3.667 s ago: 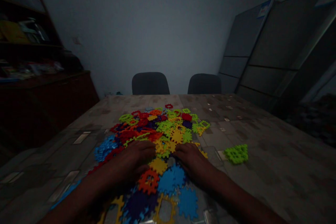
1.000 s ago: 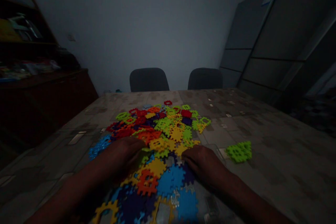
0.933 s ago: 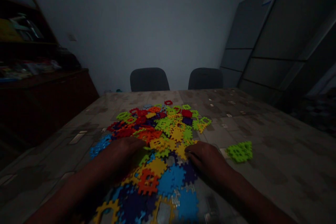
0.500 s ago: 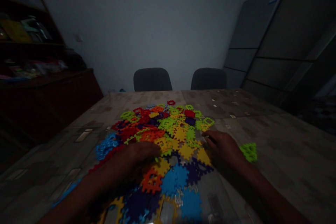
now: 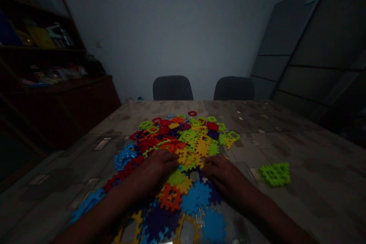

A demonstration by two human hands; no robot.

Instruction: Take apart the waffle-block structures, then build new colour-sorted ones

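Observation:
A heap of plastic interlocking tiles with toothed edges covers the middle of the table. My left hand [image 5: 160, 164] reaches in from the left, its fingers bent and close together. Just below its fingers shows a lime-green interlocking tile [image 5: 176, 177], which it seems to grip; the dim light blurs the contact. From the right, my right hand [image 5: 219, 168] has its fingers curled at the edge of a yellow interlocking tile [image 5: 198, 159]. Its fingertips touch that tile. Between my hands lies a yellow openwork tile [image 5: 183, 155]. The undersides of both hands are hidden.
Nearest me lie a blue tile [image 5: 191, 200], an orange tile [image 5: 170, 197] and a dark purple tile [image 5: 160, 219]. A green joined stack [image 5: 274, 174] sits apart on the right. Two chairs [image 5: 173, 87] stand behind the table [image 5: 286, 133]; a shelf cabinet [image 5: 60, 99] is at left.
My right hand has moved left and nearer me, closer to my left hand. More of the lime-green tile shows below my left hand. The view has shifted, so the scene sits further right.

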